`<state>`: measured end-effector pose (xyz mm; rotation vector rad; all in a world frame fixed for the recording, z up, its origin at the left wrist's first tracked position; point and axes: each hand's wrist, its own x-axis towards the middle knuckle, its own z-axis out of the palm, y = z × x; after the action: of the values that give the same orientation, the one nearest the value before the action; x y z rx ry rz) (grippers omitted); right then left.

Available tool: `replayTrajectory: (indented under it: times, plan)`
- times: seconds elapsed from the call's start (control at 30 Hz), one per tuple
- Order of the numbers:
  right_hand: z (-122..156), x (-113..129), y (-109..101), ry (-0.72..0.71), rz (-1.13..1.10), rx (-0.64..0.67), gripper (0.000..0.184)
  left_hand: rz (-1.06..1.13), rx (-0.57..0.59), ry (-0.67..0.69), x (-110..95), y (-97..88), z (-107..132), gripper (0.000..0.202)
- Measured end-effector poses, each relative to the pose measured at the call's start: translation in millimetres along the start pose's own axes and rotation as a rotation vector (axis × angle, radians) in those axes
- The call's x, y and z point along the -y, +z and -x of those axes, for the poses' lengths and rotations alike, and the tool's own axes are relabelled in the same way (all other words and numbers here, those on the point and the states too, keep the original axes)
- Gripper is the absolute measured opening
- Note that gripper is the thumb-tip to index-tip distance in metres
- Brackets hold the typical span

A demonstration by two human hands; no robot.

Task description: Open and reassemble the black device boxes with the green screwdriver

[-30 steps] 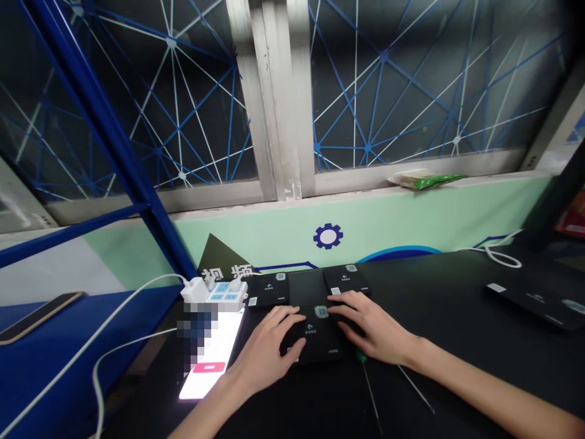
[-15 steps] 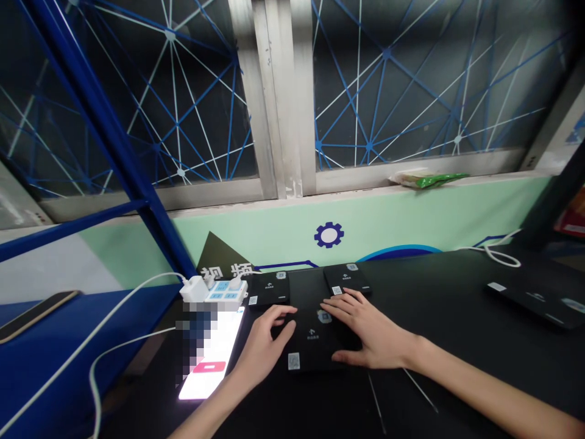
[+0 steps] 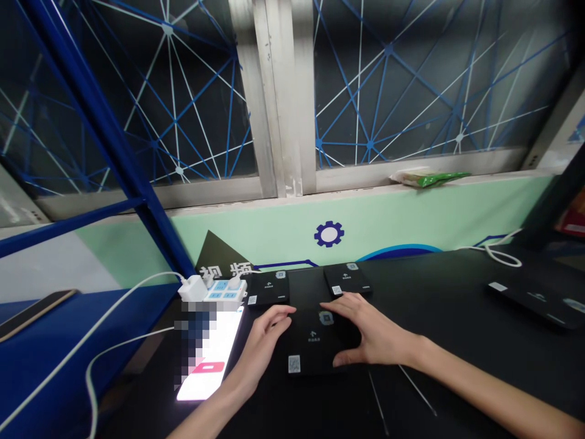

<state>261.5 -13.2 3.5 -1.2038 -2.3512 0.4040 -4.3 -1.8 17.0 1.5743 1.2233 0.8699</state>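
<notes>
A flat black box (image 3: 307,353) with a small QR label and a square sticker lies on the black table between my hands. My right hand (image 3: 372,329) grips its right end, the thumb at the near corner and the fingers bunched at the far corner by the sticker. At the box's left edge is my left hand (image 3: 262,344), fingers loosely bent and thumb a little apart from them; whether it touches the box I cannot tell. Two similar black boxes, one at the back left (image 3: 269,291) and one at the back right (image 3: 350,280), lie behind it.
A lit phone (image 3: 212,347) lies left of my left hand, beside a white power strip (image 3: 226,291) with cables. Two thin metal rods (image 3: 378,402) rest near my right forearm. Another black box (image 3: 532,299) lies far right. A second phone (image 3: 39,311) sits on the blue surface.
My right hand's fingers have drawn together and bent at the box's far corner. My left thumb has moved closer to its fingers. The box has hardly shifted.
</notes>
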Motion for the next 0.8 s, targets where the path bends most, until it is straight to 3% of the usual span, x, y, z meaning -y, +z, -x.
replayTrajectory:
  times: [0.23, 0.47, 0.8]
  plan:
    - [1, 4, -2, -0.052, -0.035, 0.035, 0.093, 0.153, 0.031, -0.007, 5, -1.4, -1, 0.025]
    - [2, -2, 2, -0.019, -0.057, -0.01, 0.098, 0.311, 0.001, 0.084, -2, 1.6, -3, 0.03]
    - [8, 2, 5, -0.061, -0.027, -0.14, 0.094, 0.427, -0.014, -0.003, 9, -1.3, -8, 0.037]
